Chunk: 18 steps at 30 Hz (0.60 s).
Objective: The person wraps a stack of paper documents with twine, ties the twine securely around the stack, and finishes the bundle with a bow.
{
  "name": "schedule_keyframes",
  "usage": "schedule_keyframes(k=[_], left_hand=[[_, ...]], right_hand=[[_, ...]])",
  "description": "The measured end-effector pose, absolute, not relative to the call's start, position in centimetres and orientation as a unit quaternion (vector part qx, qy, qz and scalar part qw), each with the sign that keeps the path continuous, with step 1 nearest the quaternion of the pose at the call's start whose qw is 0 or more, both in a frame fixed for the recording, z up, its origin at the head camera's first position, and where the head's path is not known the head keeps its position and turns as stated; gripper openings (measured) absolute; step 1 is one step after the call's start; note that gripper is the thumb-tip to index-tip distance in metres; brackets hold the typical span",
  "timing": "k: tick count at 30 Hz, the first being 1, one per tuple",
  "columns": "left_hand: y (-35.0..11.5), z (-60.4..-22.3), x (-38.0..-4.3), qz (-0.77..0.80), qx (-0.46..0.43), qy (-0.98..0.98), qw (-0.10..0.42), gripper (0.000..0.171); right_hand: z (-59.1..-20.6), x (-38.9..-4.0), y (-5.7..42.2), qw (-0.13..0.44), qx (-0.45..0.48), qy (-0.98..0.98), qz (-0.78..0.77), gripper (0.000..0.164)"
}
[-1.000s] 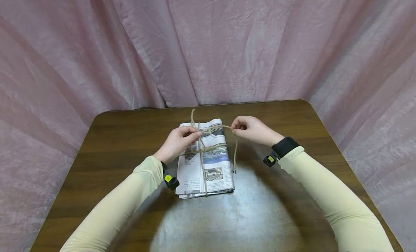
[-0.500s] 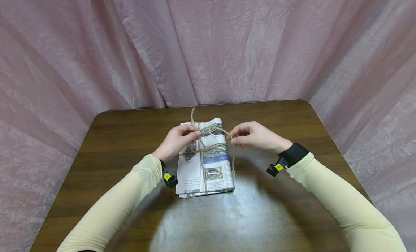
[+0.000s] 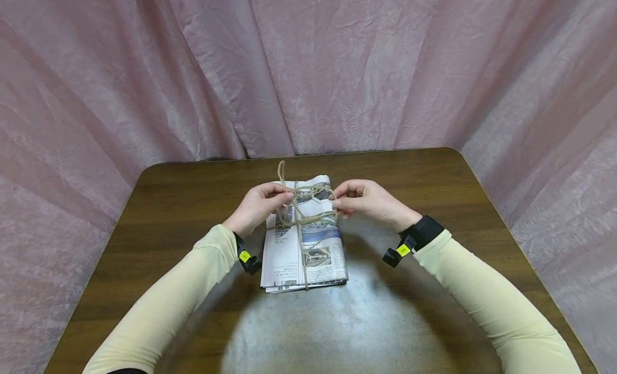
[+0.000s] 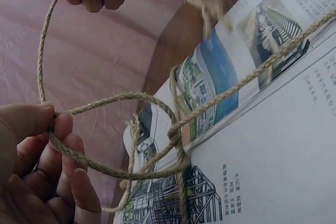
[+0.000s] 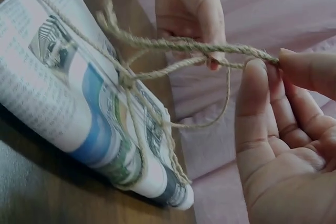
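Note:
A folded bundle of newspapers [image 3: 281, 264] lies on the table, with jute twine [image 3: 300, 240] crossed around it lengthwise and crosswise. Over the bundle's far left part, my left hand [image 3: 257, 207] pinches the twine between thumb and fingers. From that pinch a twine loop [image 4: 118, 173] runs to the crossing on the bundle, as the left wrist view shows. My right hand [image 3: 368, 203], just off the bundle's right edge, pinches another stretch of twine [image 5: 210, 47] with thumb and fingertips. Its frayed free end [image 5: 107, 18] sticks out over the newspapers.
The brown wooden table [image 3: 183, 202] has rounded far corners. Behind its far edge hangs a pink curtain [image 3: 347, 84], which also drops along both sides. Each wrist wears a black strap with a small camera [image 3: 249, 262].
My right hand drew nearer, then shifted left toward my left hand, still pinching the twine. The twine's tail, hanging beside the bundle before, is now over it. My left hand moved slightly left.

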<state>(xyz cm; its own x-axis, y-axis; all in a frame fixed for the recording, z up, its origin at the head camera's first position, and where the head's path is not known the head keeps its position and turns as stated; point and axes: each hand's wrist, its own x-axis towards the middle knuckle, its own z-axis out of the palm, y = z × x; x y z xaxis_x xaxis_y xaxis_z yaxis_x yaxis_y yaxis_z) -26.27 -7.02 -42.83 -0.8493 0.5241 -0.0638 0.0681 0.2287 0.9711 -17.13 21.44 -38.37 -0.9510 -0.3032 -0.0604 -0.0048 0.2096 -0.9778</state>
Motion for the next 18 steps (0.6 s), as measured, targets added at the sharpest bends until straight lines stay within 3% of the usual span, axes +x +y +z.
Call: schedule_keyframes(k=[9,18], left_hand=[[-7.4,-43.0,-26.7,0.588,0.188,0.761,0.198,0.029],[-7.5,-42.9,-26.7,0.58,0.187,0.768,0.197,0.033]], right_hand=[[-39.3,-17.2,19.5,0.066,-0.105,0.735,-0.667,0.024],[-40.2,-17.4,18.2,0.001,-0.128,0.765,-0.632,0.014]])
